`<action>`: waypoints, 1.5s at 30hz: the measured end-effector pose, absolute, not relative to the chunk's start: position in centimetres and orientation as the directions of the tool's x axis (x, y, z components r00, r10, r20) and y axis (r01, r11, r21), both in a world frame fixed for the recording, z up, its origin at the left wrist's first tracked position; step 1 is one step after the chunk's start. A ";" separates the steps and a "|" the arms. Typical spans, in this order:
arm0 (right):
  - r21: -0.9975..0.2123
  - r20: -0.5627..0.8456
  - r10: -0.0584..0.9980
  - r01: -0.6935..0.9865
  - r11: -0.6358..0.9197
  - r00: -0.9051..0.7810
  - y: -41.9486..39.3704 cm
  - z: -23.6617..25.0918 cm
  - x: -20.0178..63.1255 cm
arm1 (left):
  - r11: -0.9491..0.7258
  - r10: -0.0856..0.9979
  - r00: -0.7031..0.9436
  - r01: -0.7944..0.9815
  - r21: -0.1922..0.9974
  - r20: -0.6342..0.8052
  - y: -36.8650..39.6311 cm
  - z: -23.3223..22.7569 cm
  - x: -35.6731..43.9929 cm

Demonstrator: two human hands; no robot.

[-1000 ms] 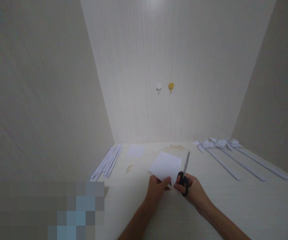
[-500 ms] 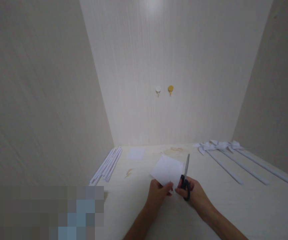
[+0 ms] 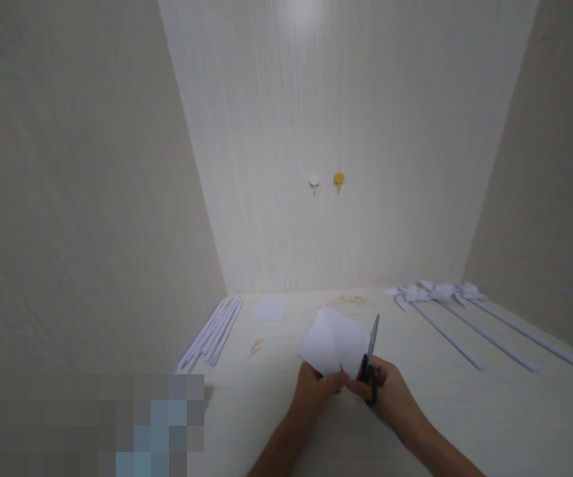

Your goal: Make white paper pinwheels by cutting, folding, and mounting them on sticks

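My left hand [image 3: 313, 389] pinches the white paper square [image 3: 334, 342] by its near corner; right hand [image 3: 390, 392] grips black-handled scissors [image 3: 369, 361] just beside it. A slanted snip could nick my left fingers.

Pale wood-grain walls [image 3: 316, 99] on three sides, cream tabletop [image 3: 489, 411], white hook [image 3: 314, 180] and yellow hook [image 3: 338, 179] on far wall, soft overhead glare

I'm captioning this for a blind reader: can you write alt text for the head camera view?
A left hand holds a square of white paper above a pale table while the right hand holds black-handled scissors at its edge. Paper sticks lie at left, paper pinwheels at right, and two wall hooks behind.
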State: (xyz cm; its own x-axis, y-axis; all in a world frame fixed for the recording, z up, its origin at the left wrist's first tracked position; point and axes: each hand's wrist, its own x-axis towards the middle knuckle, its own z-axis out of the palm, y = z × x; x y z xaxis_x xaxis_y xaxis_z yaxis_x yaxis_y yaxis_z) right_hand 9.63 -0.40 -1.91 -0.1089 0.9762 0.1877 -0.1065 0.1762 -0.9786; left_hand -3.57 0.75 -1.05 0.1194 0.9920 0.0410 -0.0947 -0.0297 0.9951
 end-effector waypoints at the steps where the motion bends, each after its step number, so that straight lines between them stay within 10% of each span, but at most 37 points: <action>1: -0.979 0.180 0.977 -0.120 0.166 -0.117 -0.4 -1.9 9.6 | -0.018 0.993 0.114 -0.156 0.988 0.036 0.7 -1.0 -3.6; 7: -0.984 0.104 0.987 -0.161 0.083 -0.126 -0.1 -2.2 10.2 | 0.079 0.995 0.087 -0.461 0.884 -0.044 1.0 -0.6 -4.6; 21: -0.923 0.046 0.919 -0.336 0.189 0.391 0.4 -2.1 11.2 | 0.025 0.991 0.131 -0.056 0.998 -0.017 1.2 -1.2 -4.1; 28: -0.970 0.041 0.964 -0.222 0.101 0.261 -0.6 -2.0 9.7 | 0.025 0.996 -0.085 -0.139 0.990 -0.037 0.6 -0.5 -3.5; 45: -0.980 0.149 0.981 -0.113 0.162 0.121 -1.1 -1.7 9.8 | -0.105 0.993 0.045 -0.121 0.987 0.111 -0.1 -0.4 -2.7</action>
